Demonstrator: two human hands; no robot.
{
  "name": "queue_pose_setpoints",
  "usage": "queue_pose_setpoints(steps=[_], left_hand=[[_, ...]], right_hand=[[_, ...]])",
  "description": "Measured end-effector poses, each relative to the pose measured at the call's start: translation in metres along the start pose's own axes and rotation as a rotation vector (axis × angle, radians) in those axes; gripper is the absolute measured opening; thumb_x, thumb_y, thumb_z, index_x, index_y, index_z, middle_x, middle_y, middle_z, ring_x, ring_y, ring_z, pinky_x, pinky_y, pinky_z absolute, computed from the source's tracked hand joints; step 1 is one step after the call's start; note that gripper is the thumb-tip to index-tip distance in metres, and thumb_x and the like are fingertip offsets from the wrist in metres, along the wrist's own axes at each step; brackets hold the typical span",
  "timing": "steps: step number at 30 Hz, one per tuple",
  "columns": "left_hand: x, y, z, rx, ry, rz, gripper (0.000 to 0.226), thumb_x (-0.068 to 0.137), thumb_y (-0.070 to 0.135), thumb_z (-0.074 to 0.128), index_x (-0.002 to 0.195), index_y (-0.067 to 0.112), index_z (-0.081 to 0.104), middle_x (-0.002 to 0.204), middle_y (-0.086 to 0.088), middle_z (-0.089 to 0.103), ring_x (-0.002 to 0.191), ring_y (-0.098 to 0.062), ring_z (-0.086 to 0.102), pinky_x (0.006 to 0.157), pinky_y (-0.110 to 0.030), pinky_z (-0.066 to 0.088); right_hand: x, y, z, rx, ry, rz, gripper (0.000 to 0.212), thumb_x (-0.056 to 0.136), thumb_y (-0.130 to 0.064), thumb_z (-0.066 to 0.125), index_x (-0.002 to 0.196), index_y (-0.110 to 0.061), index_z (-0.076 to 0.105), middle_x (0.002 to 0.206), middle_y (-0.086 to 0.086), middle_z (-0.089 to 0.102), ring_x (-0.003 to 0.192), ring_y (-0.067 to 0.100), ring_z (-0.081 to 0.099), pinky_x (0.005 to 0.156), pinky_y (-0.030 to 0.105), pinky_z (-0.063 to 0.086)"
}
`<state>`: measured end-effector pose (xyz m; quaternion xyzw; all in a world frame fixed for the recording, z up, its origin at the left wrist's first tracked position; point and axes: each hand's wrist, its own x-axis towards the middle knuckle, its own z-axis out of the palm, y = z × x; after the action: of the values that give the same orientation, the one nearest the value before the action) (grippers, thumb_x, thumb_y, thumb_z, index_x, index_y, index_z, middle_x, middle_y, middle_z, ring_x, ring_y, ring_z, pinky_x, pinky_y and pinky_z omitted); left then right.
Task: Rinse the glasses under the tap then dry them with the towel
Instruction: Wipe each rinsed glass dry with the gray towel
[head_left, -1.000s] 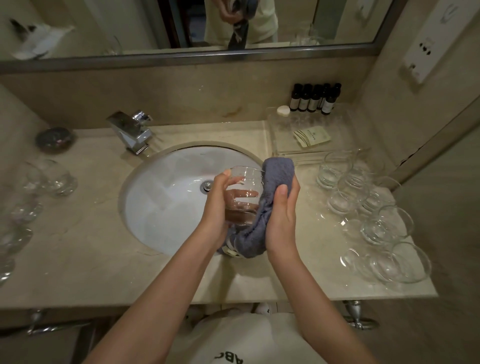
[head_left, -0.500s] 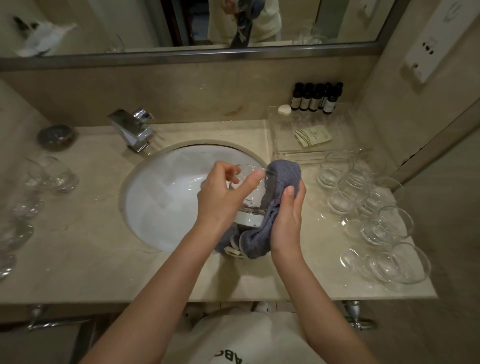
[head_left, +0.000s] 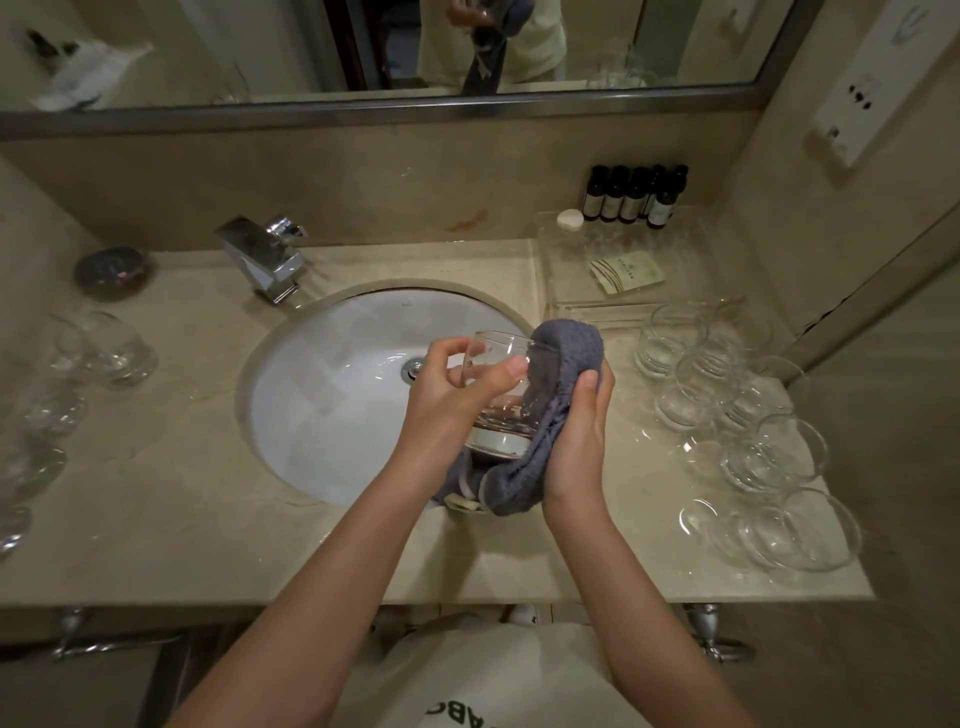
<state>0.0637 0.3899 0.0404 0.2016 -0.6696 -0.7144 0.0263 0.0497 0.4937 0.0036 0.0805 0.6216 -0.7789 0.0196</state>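
Note:
Over the right part of the white sink my left hand grips a clear tumbler glass, thumb across its side. My right hand holds a grey-blue towel wrapped against the glass's right side and over its rim, the towel's end hanging below the glass. Several clear glasses stand on the counter to the right. More glasses stand along the left edge of the counter. The chrome tap behind the sink runs no water.
A clear tray with a sachet, a white soap and small dark bottles sits at the back right. A dark round dish lies at the back left. The mirror spans the wall above; a side wall is close on the right.
My left hand has shifted from holding the glass's side with fingers inside the rim to gripping it from the left. The glass has turned and the towel moved up over its rim.

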Motion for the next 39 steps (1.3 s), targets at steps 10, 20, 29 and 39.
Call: queue_pose_setpoints(steps=[10,20,29,39], left_hand=[[0.000,-0.011,0.004,0.113,-0.027,-0.131,0.055,0.079,0.061,0.064,0.119,0.024,0.062,0.096,0.002,0.066,0.077,-0.001,0.067,0.070,-0.017,0.051],[-0.005,-0.006,0.002,-0.156,-0.091,-0.286,0.049,0.096,0.055,0.039,0.102,0.018,0.070,0.092,-0.008,0.073,0.081,-0.019,0.070,0.078,-0.032,0.056],[-0.003,-0.001,-0.001,0.084,-0.071,-0.126,0.034,0.096,0.052,0.041,0.118,0.033,0.059,0.094,-0.001,0.062,0.071,-0.011,0.063,0.073,-0.028,0.054],[-0.007,-0.008,-0.005,0.030,-0.156,-0.074,0.069,0.071,0.010,0.084,0.130,0.019,0.050,0.104,-0.005,0.062,0.080,-0.009,0.066,0.060,-0.019,0.053]], right_hand=[[0.001,0.001,-0.005,-0.047,0.012,-0.003,0.041,0.105,-0.029,0.028,0.146,-0.025,0.030,0.116,-0.025,0.049,0.091,-0.030,0.048,0.077,-0.003,0.037],[0.000,-0.001,-0.001,0.023,0.046,-0.008,0.041,0.106,-0.032,0.025,0.146,-0.024,0.031,0.134,-0.006,0.050,0.117,0.002,0.052,0.098,0.019,0.042],[0.001,0.006,-0.007,0.015,0.060,0.038,0.042,0.106,-0.033,0.026,0.146,-0.024,0.032,0.141,-0.003,0.049,0.124,0.009,0.050,0.105,0.027,0.041],[-0.002,0.006,-0.003,0.026,0.025,0.011,0.035,0.105,-0.032,0.027,0.139,-0.028,0.035,0.117,-0.021,0.053,0.103,-0.013,0.053,0.084,0.009,0.043]])
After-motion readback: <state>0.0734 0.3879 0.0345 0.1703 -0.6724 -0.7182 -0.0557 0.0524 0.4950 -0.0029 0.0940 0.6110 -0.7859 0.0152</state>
